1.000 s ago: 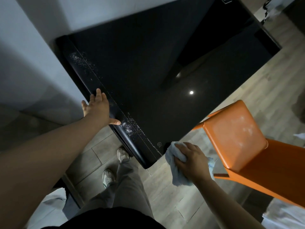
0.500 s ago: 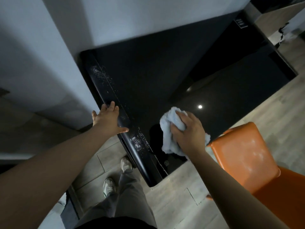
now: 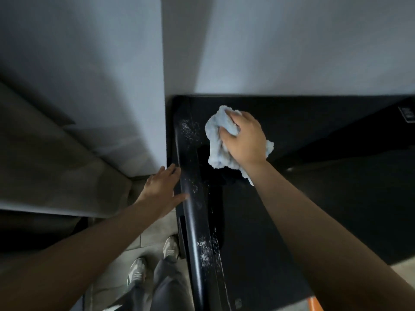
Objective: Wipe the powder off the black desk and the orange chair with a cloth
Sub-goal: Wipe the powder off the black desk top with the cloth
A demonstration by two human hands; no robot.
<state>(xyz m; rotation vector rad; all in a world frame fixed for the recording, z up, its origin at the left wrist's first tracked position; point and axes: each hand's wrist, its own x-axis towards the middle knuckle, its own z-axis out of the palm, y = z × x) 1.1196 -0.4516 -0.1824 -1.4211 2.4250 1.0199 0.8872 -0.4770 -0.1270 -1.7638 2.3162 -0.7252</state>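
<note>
The glossy black desk point(image 3: 314, 209) fills the right half of the view, its far edge against a white wall. White powder point(image 3: 189, 130) speckles the rounded left edge near the far corner, and another powder patch point(image 3: 207, 250) lies nearer me. My right hand point(image 3: 243, 138) grips a crumpled pale blue cloth point(image 3: 216, 140) and presses it on the desk top, just right of the far powder. My left hand point(image 3: 165, 187) rests flat with straight fingers on the desk's left edge. Only a sliver of the orange chair point(image 3: 315, 305) shows at the bottom right.
A white wall point(image 3: 269, 52) rises behind the desk and a white pillar corner point(image 3: 134, 86) stands left of it. My feet in grey shoes point(image 3: 155, 259) stand on the tiled floor close to the desk's left edge.
My right hand has carried the cloth from the desk's near corner up along the top to the far left corner. The view swung left, so the orange chair slid almost out of sight.
</note>
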